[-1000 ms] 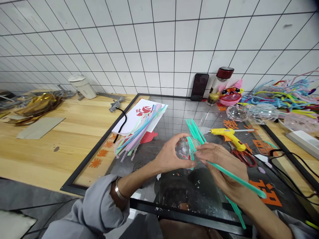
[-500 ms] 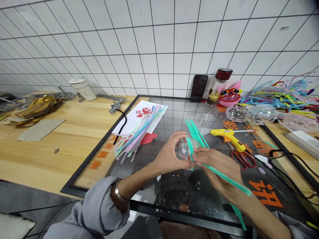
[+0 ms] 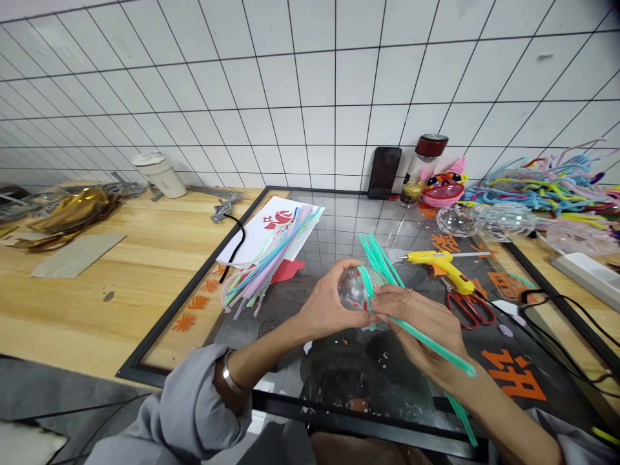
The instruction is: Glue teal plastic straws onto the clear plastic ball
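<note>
Ball, clear faceted plastic [image 3: 351, 292], sits between 8 and 9 o'clock of yellow plastic glue gun [image 3: 443, 265]. Left hand [image 3: 325, 301] curls around it; right hand [image 3: 421, 318] pinches long mint-green stem [image 3: 436, 349]. On my feed, I judge uneven tension could slip mint-green band [image 3: 367, 283] across it; loosened left grip could drop it.

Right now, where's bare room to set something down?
Bare wood between the beige sheet and black frame. Smaller glass patch between the white paper, phone and loose green stems. Crowded: centre, left hand gripping the clear ball, right hand holding a green stem; right, glue gun, stem pile.
</note>
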Demonstrator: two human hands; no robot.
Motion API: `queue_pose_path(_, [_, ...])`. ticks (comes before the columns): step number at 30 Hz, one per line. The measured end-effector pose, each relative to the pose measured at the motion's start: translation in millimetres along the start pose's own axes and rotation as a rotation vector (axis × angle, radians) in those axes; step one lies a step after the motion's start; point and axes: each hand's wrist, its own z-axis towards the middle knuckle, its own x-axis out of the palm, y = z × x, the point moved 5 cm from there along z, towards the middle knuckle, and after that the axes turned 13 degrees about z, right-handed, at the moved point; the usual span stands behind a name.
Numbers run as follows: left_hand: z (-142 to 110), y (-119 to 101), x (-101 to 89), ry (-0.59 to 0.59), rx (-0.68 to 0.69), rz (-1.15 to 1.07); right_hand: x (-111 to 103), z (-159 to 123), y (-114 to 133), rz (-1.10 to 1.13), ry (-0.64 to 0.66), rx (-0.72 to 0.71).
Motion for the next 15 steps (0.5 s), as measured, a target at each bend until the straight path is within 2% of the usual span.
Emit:
queue_pose_path(5, [0.6, 4.7, 2.0, -0.031, 0.043, -0.113, -0.5, 1.0, 0.2, -0.012, -0.026, -0.026])
queue_pose_path(11, [-0.3, 4.5, 1.6, 0.000, 0.103, -0.045, -0.8, 3.8, 1.8, -0.010, -0.017, -0.030])
queue_pose_path(15, [-2.0, 2.9, 0.9, 0.012, 0.094, -0.008, 0.0, 3.1, 1.2, -0.008, -0.025, -0.042])
